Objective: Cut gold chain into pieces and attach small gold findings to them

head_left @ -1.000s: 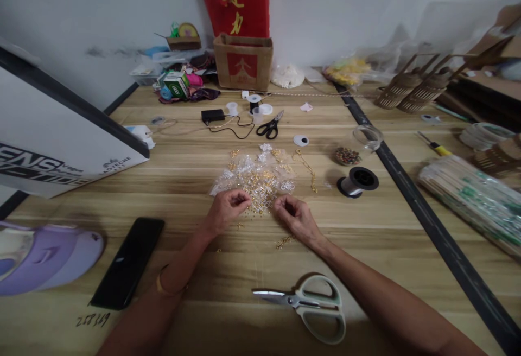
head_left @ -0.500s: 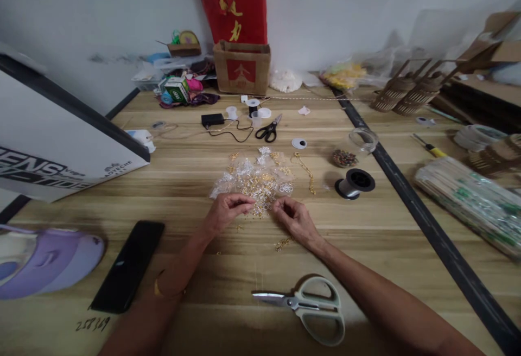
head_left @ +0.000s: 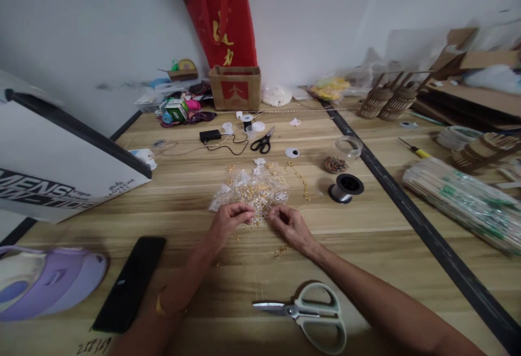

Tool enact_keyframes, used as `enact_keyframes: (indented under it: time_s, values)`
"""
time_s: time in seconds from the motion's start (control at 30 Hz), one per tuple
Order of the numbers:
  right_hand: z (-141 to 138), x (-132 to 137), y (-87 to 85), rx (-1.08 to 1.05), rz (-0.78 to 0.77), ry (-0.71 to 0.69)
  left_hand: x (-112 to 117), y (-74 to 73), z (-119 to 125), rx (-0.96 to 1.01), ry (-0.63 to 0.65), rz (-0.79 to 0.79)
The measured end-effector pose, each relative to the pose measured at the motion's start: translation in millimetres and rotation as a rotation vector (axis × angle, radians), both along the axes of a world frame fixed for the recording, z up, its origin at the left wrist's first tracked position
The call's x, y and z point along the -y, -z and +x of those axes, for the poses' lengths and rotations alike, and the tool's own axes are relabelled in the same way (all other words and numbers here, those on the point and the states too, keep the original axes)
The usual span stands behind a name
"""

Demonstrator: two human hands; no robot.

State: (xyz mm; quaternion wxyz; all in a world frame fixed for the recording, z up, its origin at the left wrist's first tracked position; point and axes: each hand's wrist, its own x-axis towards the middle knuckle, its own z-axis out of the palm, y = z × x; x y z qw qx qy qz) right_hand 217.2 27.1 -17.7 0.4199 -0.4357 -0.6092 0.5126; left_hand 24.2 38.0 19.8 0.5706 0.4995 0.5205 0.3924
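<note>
My left hand (head_left: 228, 219) and my right hand (head_left: 288, 222) rest on the wooden table (head_left: 195, 182), fingertips pinched together and almost meeting. Both sit at the near edge of a pile of small gold and silver jewellery bits in clear plastic bags (head_left: 252, 188). What each pinch holds is too small to make out. A few loose gold pieces (head_left: 280, 250) lie just under my right wrist. A gold chain (head_left: 302, 180) lies to the right of the pile.
Pale-handled scissors (head_left: 309, 312) lie near my right forearm, a black phone (head_left: 129, 283) and a purple cap (head_left: 49, 283) to the left. A wire spool (head_left: 345, 188), bead dish (head_left: 335, 164), black scissors (head_left: 262, 142) and a white box (head_left: 61, 166) stand further off.
My hands have drawn slightly closer together at the pile. The camera has tilted up, so everything sits lower in the picture and more of the red bag shows.
</note>
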Motion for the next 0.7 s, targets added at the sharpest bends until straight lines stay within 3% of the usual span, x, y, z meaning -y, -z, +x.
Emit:
enact_keyframes:
  time_s: [0.33, 0.7]
  values:
    - [-0.9, 4.0, -7.0, 0.008, 0.061, 0.004, 14.5, 15.5, 6.6, 0.07, -0.061, -0.01]
    - [-0.1, 14.2, -7.9, 0.19, 0.35, -0.042, 18.4, 18.4, 10.4, 0.064, -0.036, -0.011]
